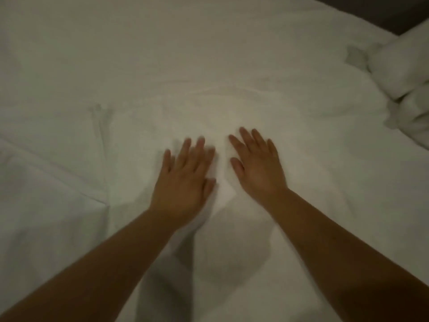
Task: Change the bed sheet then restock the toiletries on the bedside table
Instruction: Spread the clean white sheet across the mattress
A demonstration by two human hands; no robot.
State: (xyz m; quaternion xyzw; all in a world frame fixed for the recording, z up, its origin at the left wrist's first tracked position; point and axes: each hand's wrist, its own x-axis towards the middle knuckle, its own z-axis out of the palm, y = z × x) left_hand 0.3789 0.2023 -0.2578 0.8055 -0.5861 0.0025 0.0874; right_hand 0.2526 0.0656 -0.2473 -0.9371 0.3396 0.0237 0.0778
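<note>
A white bed sheet [209, 73] covers the whole bed and fills almost the entire head view, with soft creases across its middle and a folded ridge at the left. My left hand [185, 180] lies palm down on the sheet near the centre, fingers straight and spread. My right hand [257, 166] lies flat on the sheet just to its right, fingers also straight. A narrow strip of sheet separates the two hands. Neither hand holds anything. The toiletries and the bedside table are out of view.
White pillows or bunched bedding [404, 73] are piled at the right edge. A dark strip, maybe a headboard or wall [394, 12], shows in the top right corner. The light is dim.
</note>
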